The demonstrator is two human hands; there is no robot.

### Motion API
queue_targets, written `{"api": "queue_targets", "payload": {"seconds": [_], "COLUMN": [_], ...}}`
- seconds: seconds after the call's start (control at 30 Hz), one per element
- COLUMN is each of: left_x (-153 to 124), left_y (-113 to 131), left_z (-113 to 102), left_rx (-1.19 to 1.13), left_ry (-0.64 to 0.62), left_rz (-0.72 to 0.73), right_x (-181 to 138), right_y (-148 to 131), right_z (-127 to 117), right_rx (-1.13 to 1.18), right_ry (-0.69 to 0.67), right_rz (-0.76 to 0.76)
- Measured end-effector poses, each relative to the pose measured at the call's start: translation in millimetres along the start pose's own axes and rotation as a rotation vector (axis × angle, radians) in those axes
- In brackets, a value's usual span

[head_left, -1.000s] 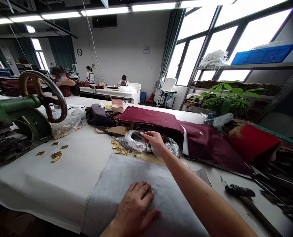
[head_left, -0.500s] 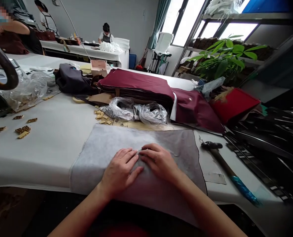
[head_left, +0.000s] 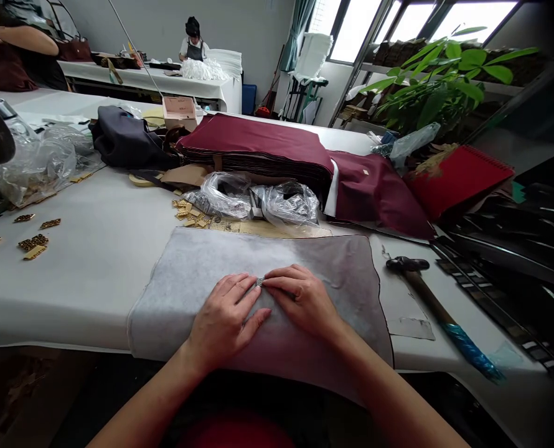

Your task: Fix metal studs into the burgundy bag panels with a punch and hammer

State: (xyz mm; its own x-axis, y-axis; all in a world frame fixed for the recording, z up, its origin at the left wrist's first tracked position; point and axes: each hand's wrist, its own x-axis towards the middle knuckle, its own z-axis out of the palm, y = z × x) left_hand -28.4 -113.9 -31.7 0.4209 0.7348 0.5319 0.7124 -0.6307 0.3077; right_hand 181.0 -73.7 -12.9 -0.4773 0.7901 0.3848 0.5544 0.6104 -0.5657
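Note:
A grey piece of leather (head_left: 342, 267), its pale backing up, lies in front of me at the table's front edge. On its middle sits a small silvery metal plate (head_left: 259, 282), partly covered by fingertips. My left hand (head_left: 228, 311) rests flat on the leather with fingers stretched out and thumb apart, its fingertips touching the plate's left side. My right hand (head_left: 302, 298) has its thumb and fingers drawn together at the plate's right side, pinching its edge.
Right of the leather lies a hammer (head_left: 408, 264) with a blue-wrapped handle. Behind are plastic bags (head_left: 286, 202), gold-coloured plates (head_left: 190, 214) and a stack of maroon leather (head_left: 258, 140). More gold plates (head_left: 34, 246) lie at left. Two people work at the back tables.
My head view has shifted slightly, so the table appears a little higher. Both hands stay at the small metal plate; the right fingers have drawn a little closer together.

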Motion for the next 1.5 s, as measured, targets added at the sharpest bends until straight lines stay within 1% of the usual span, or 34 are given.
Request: {"api": "queue_targets", "payload": {"seconds": [0.13, 0.3, 0.53, 0.63, 0.8, 0.93, 1.0, 1.13, 1.2, 1.27, 1.3, 1.37, 1.43, 1.5], "left_x": [0, 0, 1, 1, 1, 0, 0, 1, 2, 3, 3, 3, 3, 2], "left_y": [0, 0, 0, 1, 1, 2, 2, 2, 3, 4, 4, 4, 3, 3], "left_z": [-1, -1, -2, -3, -3, -2, -2, -2, -3, -3, -3, -1, 0, 3], "left_rx": [-0.004, 0.013, 0.027, 0.024, 0.035, 0.048, 0.053, 0.057, 0.063, 0.071, 0.073, 0.073, 0.074, 0.086], "left_ry": [-0.014, -0.014, -0.028, -0.036, -0.045, -0.035, -0.033, -0.036, -0.047, -0.062, -0.064, -0.048, -0.020, 0.006], "left_rz": [0.010, 0.026, 0.024, 0.021, 0.017, 0.029, 0.029, 0.030, 0.028, 0.023, 0.024, 0.034, 0.044, 0.046], "right_x": [1, 0, 0, -1, -8, -11, -13, -23, -25, -17, -7, 24, 66, 110], "right_y": [-1, -1, -2, -1, -6, -12, -13, -15, -14, -10, -6, 6, 24, 45], "right_z": [0, -2, -1, -1, -3, -6, -5, -2, -5, -15, -23, -42, -60, -72], "right_rx": [0.019, 0.031, 0.016, -0.002, -0.114, -0.195, -0.225, -0.328, -0.304, -0.208, -0.157, -0.112, -0.203, -0.364], "right_ry": [0.012, 0.008, 0.035, 0.013, -0.001, 0.013, -0.003, -0.078, -0.103, -0.098, -0.069, 0.031, 0.083, 0.010], "right_rz": [0.022, 0.005, 0.051, 0.038, -0.022, -0.052, -0.055, -0.044, -0.012, 0.025, 0.044, 0.074, 0.142, 0.263]}}
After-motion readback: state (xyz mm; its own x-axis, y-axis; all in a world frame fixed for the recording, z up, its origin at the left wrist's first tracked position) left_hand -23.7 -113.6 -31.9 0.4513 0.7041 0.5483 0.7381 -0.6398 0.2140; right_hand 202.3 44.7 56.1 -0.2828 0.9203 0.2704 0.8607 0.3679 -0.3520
